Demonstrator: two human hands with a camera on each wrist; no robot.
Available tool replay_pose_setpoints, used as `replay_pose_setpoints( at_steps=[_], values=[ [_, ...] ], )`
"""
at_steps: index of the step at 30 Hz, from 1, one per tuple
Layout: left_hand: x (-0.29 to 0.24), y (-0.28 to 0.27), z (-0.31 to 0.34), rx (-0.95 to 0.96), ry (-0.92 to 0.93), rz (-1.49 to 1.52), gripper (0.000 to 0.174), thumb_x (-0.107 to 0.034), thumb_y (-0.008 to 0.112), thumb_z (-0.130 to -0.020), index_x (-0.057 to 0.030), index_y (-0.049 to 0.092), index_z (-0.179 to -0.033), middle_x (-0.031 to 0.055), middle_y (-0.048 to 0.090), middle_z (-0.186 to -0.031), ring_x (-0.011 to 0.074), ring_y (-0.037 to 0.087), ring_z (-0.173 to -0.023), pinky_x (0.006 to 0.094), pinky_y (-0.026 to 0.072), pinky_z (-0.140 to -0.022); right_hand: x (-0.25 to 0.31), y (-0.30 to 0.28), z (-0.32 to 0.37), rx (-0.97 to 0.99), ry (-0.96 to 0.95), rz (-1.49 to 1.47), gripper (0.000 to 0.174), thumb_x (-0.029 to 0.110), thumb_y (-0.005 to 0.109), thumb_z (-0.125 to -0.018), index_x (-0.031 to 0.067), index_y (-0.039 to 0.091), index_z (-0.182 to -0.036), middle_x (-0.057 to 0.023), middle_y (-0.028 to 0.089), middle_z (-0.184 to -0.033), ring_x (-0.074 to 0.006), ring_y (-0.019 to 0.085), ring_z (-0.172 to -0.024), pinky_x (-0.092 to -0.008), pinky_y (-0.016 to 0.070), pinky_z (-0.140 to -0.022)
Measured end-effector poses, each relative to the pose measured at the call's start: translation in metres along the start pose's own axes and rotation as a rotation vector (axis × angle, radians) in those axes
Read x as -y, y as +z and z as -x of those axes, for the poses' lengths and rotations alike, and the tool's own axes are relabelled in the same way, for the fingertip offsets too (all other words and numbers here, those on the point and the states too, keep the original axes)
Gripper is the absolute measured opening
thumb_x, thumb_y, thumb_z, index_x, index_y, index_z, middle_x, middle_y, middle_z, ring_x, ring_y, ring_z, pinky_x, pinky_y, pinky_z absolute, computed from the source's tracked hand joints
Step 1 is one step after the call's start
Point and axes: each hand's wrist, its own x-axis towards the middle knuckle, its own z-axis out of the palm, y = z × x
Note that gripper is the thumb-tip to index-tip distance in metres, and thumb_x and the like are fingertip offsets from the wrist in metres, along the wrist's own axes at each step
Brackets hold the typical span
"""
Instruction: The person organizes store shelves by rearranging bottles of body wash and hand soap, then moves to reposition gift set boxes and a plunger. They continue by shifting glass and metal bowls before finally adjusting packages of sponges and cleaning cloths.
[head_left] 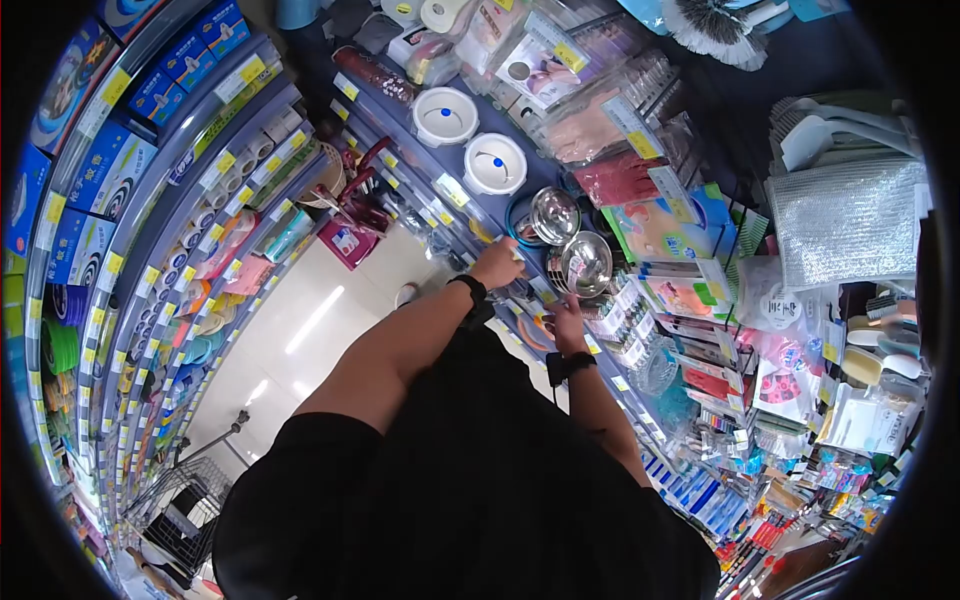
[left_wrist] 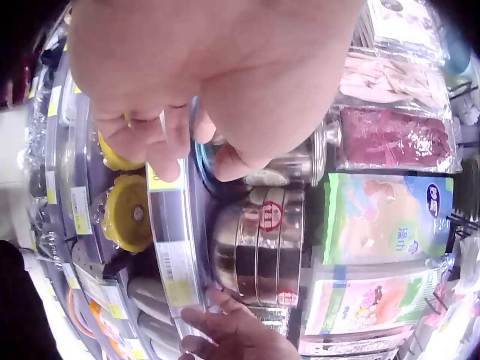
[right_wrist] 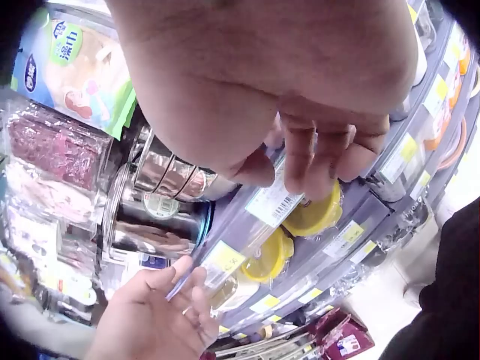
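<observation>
In the head view, my left hand (head_left: 500, 265) is at the shelf's front edge, just below a shiny round steel container (head_left: 555, 215). My right hand (head_left: 567, 325) is at the same edge, nearest a second, stacked steel container (head_left: 587, 262). The left wrist view shows my left hand's loosely bent fingers over the price strip (left_wrist: 171, 259), its thumb on the shelf side. Stacked steel bands with red stickers form the second container's side. In the right wrist view, my right hand's fingers hang loosely bent past the price strip. Neither hand holds any goods.
White round tubs (head_left: 495, 163) stand farther along the shelf, with yellow-lidded jars (left_wrist: 127, 214) one level below. Packaged gloves (head_left: 612, 180) and cloths hang on hooks behind. Across the aisle floor (head_left: 320, 310) are another shelf and a shopping cart (head_left: 180, 510).
</observation>
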Motion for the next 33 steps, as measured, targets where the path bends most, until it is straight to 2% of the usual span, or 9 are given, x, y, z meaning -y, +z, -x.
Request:
replay_pose_setpoints(
  at_steps=[4, 8, 11, 13, 15, 18, 21, 31, 33],
  values=[
    [-0.006, -0.022, -0.006, -0.093, -0.097, -0.022, 0.052, -0.026, 0.076, -0.085, -0.0008, 0.057, -0.126, 0.0216, 0.070, -0.110, 0.0396, 0.067, -0.106, 0.0445, 0.0539, -0.093, -0.009, 0.005, -0.005, -0.013, -0.045, 0.111, 0.047, 0.005, 0.061, -0.093, 0.0129, 0.039, -0.135, -0.0125, 0.068, -0.100, -0.0190, 0.065, -0.068, -0.0314, 0.0471, -0.055],
    [-0.010, -0.036, -0.016, -0.117, -0.044, -0.183, 0.054, -0.028, 0.073, -0.088, 0.0000, 0.053, -0.129, 0.0232, 0.065, -0.122, 0.0423, 0.063, -0.116, 0.0483, 0.0522, -0.097, -0.014, -0.003, -0.001, 0.033, -0.080, 0.178, 0.054, 0.004, 0.063, -0.092, 0.0133, 0.037, -0.140, -0.0131, 0.068, -0.099, -0.0185, 0.065, -0.068, -0.0317, 0.0478, -0.056],
    [-0.026, -0.043, -0.013, -0.250, 0.029, -0.245, 0.049, -0.022, 0.075, -0.087, -0.0003, 0.052, -0.124, 0.0234, 0.067, -0.117, 0.0417, 0.064, -0.112, 0.0503, 0.0518, -0.094, -0.014, -0.008, 0.008, 0.022, -0.076, 0.179, 0.065, 0.004, 0.064, -0.091, 0.0151, 0.034, -0.148, -0.0128, 0.068, -0.097, -0.0188, 0.065, -0.068, -0.0312, 0.0487, -0.057],
    [-0.036, -0.050, -0.015, -0.239, 0.059, -0.267, 0.047, -0.022, 0.073, -0.089, -0.0039, 0.052, -0.127, 0.0222, 0.067, -0.120, 0.0413, 0.063, -0.114, 0.0511, 0.0511, -0.097, -0.017, -0.011, 0.008, 0.015, -0.077, 0.194, 0.068, 0.004, 0.064, -0.091, 0.0159, 0.033, -0.151, -0.0125, 0.068, -0.096, -0.0186, 0.066, -0.068, -0.0310, 0.0490, -0.057],
    [-0.050, -0.058, -0.013, -0.125, -0.028, -0.360, 0.045, -0.026, 0.071, -0.091, -0.0066, 0.053, -0.127, 0.0208, 0.067, -0.120, 0.0407, 0.064, -0.113, 0.0509, 0.0515, -0.097, -0.022, -0.014, 0.009, 0.013, -0.071, 0.204, 0.072, 0.005, 0.063, -0.091, 0.0168, 0.031, -0.154, -0.0122, 0.069, -0.095, -0.0184, 0.066, -0.068, -0.0308, 0.0493, -0.058],
    [-0.051, -0.058, -0.021, -0.126, -0.123, -0.392, 0.040, -0.029, 0.070, -0.092, -0.0076, 0.059, -0.124, 0.0193, 0.069, -0.117, 0.0395, 0.065, -0.113, 0.0504, 0.0521, -0.097, -0.027, -0.018, 0.004, 0.035, -0.104, 0.251, 0.074, 0.006, 0.064, -0.091, 0.0141, 0.029, -0.155, -0.0112, 0.070, -0.093, -0.0179, 0.067, -0.067, -0.0314, 0.0495, -0.058],
    [-0.038, -0.052, -0.033, -0.208, -0.093, -0.429, 0.034, -0.031, 0.069, -0.093, -0.0061, 0.064, -0.116, 0.0221, 0.071, -0.107, 0.0402, 0.070, -0.102, 0.0500, 0.0575, -0.089, -0.025, -0.019, 0.003, 0.033, -0.083, 0.299, 0.075, 0.005, 0.064, -0.090, 0.0125, 0.028, -0.156, -0.0112, 0.071, -0.093, -0.0182, 0.067, -0.068, -0.0315, 0.0501, -0.058],
    [-0.039, -0.053, -0.046, -0.192, -0.203, -0.414, 0.038, -0.036, 0.066, -0.096, -0.0015, 0.068, -0.112, 0.0238, 0.070, -0.112, 0.0403, 0.071, -0.102, 0.0481, 0.0588, -0.087, -0.029, -0.021, 0.007, 0.024, -0.123, 0.359, 0.080, 0.007, 0.065, -0.089, 0.0133, 0.026, -0.159, -0.0115, 0.071, -0.095, -0.0186, 0.069, -0.069, -0.0314, 0.0512, -0.058],
    [-0.031, -0.049, -0.051, -0.209, -0.187, -0.443, 0.040, -0.038, 0.067, -0.096, -0.0007, 0.067, -0.113, 0.0244, 0.070, -0.112, 0.0408, 0.071, -0.102, 0.0481, 0.0587, -0.088, -0.027, -0.023, 0.007, 0.023, -0.119, 0.352, 0.086, 0.007, 0.068, -0.086, 0.0102, 0.025, -0.161, -0.0150, 0.072, -0.097, -0.0203, 0.071, -0.070, -0.0338, 0.0551, -0.060]
  ],
)
